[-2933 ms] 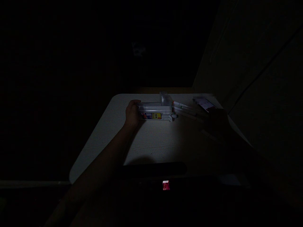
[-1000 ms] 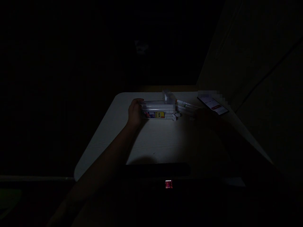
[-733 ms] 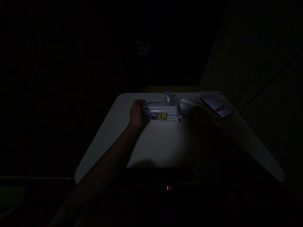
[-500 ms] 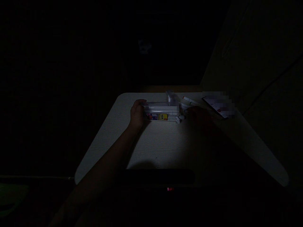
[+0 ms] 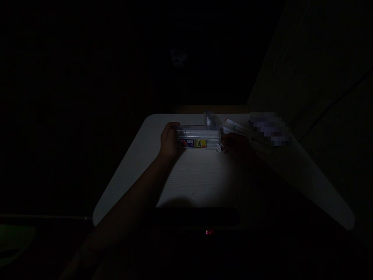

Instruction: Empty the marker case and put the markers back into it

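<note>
A clear plastic marker case (image 5: 198,134) lies on its side on the white table, with a colourful label on its front and pale markers inside. My left hand (image 5: 169,140) is closed around its left end. In deep shadow, my right hand (image 5: 237,144) has its bunched fingertips at the case's right end; whatever they hold is hidden. A transparent lid (image 5: 210,119) stands up behind that end. At its lower right corner is a small white clasp-like piece (image 5: 219,147). A white marker with an orange end (image 5: 230,122) lies behind my right hand.
The room is very dark, with light falling mainly on the white table (image 5: 128,163). A blurred-out flat object (image 5: 269,128) lies at the back right. A dark slot (image 5: 195,216) runs along the table's front edge. A dark cable (image 5: 329,105) hangs at the right.
My right hand has moved left to the case's right end, where a short pale end stuck out before. My left hand and the case have stayed in place.
</note>
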Demonstrator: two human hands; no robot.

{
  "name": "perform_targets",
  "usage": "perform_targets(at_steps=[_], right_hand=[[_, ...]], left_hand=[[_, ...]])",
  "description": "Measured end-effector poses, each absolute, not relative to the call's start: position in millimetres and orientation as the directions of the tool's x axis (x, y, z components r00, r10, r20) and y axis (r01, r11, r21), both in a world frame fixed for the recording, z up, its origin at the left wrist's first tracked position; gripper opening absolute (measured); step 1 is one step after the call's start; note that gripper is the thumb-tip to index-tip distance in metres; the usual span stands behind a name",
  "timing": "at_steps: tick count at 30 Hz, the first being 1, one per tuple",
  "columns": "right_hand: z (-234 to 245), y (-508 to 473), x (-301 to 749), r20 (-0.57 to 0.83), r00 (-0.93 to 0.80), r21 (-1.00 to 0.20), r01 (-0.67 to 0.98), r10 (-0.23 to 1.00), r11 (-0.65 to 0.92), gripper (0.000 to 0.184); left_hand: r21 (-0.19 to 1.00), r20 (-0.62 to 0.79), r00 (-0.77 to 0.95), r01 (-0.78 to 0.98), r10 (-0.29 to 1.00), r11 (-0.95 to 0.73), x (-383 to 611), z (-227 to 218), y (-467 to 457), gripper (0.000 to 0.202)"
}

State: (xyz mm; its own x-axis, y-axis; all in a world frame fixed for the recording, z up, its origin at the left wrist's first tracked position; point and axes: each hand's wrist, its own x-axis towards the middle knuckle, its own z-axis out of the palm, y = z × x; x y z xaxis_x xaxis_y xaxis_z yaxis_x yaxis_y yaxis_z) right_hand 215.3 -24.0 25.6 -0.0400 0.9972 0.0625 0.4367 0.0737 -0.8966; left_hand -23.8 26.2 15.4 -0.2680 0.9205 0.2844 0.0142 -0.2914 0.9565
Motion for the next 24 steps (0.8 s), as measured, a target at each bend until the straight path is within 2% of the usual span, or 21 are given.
perform_targets(at_steps=[6,9,12,16,20,24], right_hand=[[17,-23,222,0.182,-0.012,-0.880,0.444,0.983,0.168,0.023],[15,-20,229,0.264,0.026,-0.833,0.510,0.964,0.214,0.019],[13,-18,234,0.289,0.068,-0.779,0.597,0.955,0.193,0.016],[12,-22,234,0.303,-0.065,-0.699,0.664,0.951,0.268,0.022],[22,-27,240,0.276,-0.138,-0.572,0.772,0.951,0.278,0.027],[38,-24,246,0.190,-0.226,-0.333,0.901,0.955,0.279,0.025]], left_hand=[[0.954,0.293,-0.252,0.010,0.922,-0.300,-25,14,28,0.026],[0.944,0.326,-0.252,0.033,0.911,-0.329,-25,14,28,0.025],[0.936,0.348,-0.259,0.044,0.901,-0.349,-26,14,28,0.024],[0.932,0.357,-0.318,0.056,0.878,-0.359,-29,12,30,0.022],[0.926,0.369,-0.363,0.062,0.856,-0.373,-32,13,31,0.021],[0.937,0.338,-0.385,0.053,0.859,-0.345,-29,18,28,0.020]])
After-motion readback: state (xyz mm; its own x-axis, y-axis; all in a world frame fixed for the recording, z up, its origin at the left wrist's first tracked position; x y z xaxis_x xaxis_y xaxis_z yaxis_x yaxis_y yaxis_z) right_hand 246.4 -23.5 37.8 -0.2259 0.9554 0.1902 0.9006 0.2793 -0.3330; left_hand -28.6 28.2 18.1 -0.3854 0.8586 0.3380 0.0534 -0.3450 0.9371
